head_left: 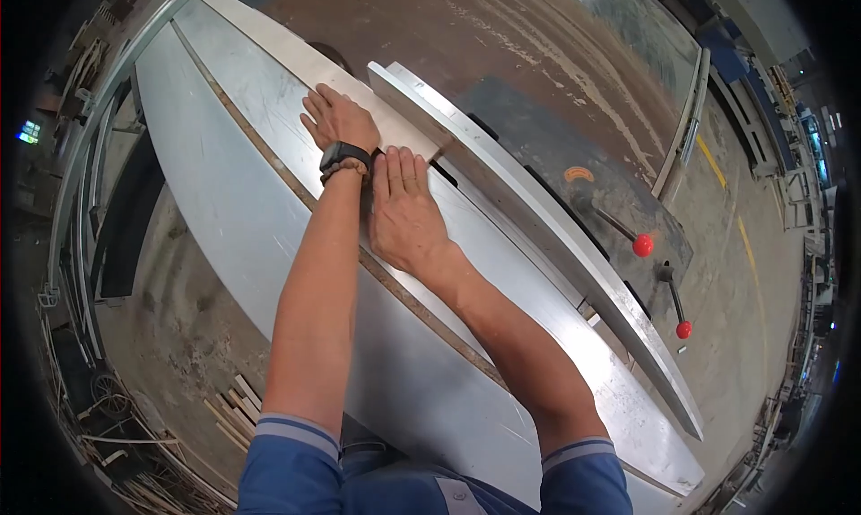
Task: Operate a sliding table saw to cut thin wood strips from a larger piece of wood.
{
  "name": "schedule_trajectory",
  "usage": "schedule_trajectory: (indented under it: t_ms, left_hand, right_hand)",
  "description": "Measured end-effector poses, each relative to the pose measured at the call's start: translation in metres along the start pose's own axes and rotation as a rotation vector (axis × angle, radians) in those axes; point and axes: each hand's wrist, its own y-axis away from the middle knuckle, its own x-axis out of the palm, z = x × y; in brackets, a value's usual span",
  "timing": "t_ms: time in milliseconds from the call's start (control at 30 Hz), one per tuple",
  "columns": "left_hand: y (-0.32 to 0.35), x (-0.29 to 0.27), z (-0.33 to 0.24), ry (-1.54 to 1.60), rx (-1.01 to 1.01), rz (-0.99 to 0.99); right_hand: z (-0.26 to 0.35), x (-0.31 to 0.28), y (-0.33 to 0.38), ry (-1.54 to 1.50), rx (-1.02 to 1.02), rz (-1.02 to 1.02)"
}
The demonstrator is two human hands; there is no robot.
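Both hands flat, fingers spread: left hand [338, 120] on the long pale wooden strip [296, 57], right hand [405, 212] on the grey metal saw table [224, 210], small orange arc-shaped label [578, 174] nearby.

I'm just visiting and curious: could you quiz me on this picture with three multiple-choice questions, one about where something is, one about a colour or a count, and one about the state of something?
1. Where does the left hand lie?
A. flat on the pale wooden strip beside the metal fence
B. on a lever knob
C. on the floor

2. What colour are the two lever knobs?
A. blue
B. red
C. yellow

3. How is the right hand held?
A. in a fist
B. gripping a tool
C. open, palm down on the machine table

Answers:
1 A, since its fingers are spread on the strip next to the fence.
2 B, as both round knobs at the right of the machine are red.
3 C, because its fingers lie straight and together, pressed flat just behind the left wrist.
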Motion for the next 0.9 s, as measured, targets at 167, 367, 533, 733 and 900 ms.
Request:
schedule_trajectory:
  t_ms: [167,367,533,733,900]
  left_hand:
    - [-0.027,0.010,0.011,-0.026,-0.025,0.054]
    - [-0.051,0.027,0.028,0.007,-0.017,-0.056]
    - [-0.071,0.034,0.040,-0.009,-0.017,-0.034]
    - [-0.092,0.034,0.044,-0.005,-0.032,0.012]
    - [-0.108,0.040,0.050,0.012,-0.039,0.020]
  right_hand:
    - [0.005,0.010,-0.026,-0.003,0.003,-0.003]
    - [0.013,0.019,-0.052,-0.010,-0.004,0.026]
    - [0.020,0.027,-0.073,-0.020,-0.003,0.022]
    - [0.024,0.036,-0.095,-0.026,0.016,-0.001]
    - [0.026,0.040,-0.110,-0.022,0.020,0.036]
